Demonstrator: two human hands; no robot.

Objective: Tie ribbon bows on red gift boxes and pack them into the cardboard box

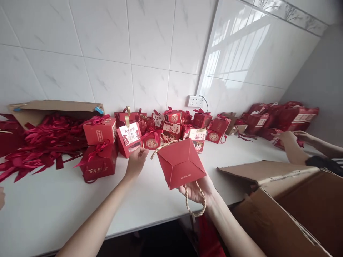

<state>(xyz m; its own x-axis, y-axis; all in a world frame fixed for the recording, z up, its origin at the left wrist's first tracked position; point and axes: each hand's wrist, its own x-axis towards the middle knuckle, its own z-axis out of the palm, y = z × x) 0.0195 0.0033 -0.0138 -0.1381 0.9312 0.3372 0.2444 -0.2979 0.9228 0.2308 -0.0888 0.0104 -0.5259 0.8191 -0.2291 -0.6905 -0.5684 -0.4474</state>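
Note:
My right hand (197,192) grips a small red gift bag (182,164) from beneath, its folded bottom facing me. One twisted gold rope handle (195,214) hangs under the bag; another sticks out at its upper left. My left hand (136,161) is apart from the bag, over the table in front of a red and white gift box (130,137) with a gold ribbon loop. The left fingers are curled closed; whether they pinch anything or touch that box is hidden.
Red boxes (100,130) with bows stand along the wall. A carton (53,105) of red ribbons lies left, an open cardboard box (289,200) right. Another person's hands (291,141) touch red packages; someone's fingers (1,198) show at the left edge. A socket (195,101) is on the wall.

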